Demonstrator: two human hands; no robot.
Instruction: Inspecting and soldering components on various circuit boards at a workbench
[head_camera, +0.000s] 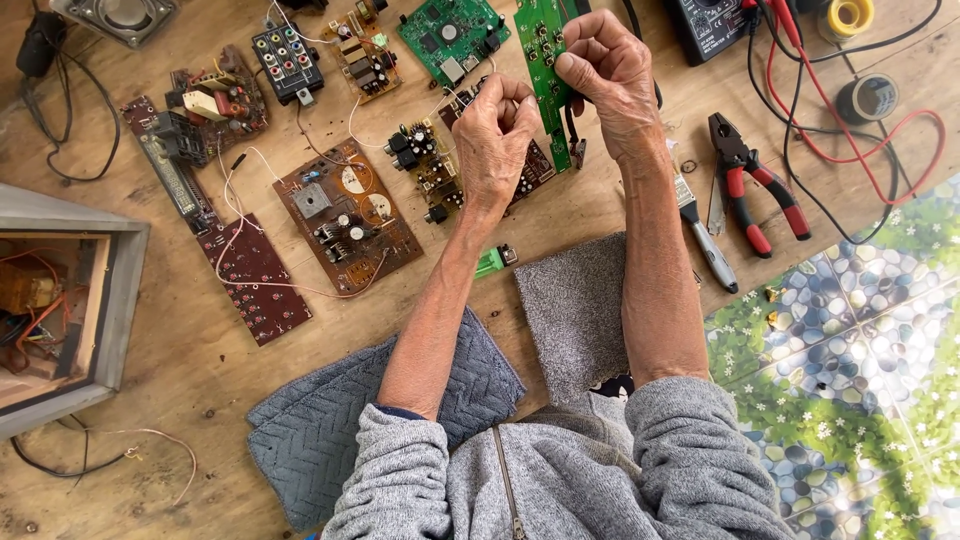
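Wooden floor (180, 350) strewn with brown circuit boards (345, 215) centre-left, red-handled pliers (755, 195) upper right, grey cloths (575, 310) lower centre, pebble-print mat (850, 350) right

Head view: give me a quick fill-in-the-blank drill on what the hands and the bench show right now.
1. The right hand pinches a long narrow circuit board whose colour is ____.
2. The left hand is raised beside it, closed into a loose ____.
3. The pliers right of the forearms have handles coloured ____.
4. The square brown board lies to the person's ____ of the left hand.

Missing words: green; fist; red; left
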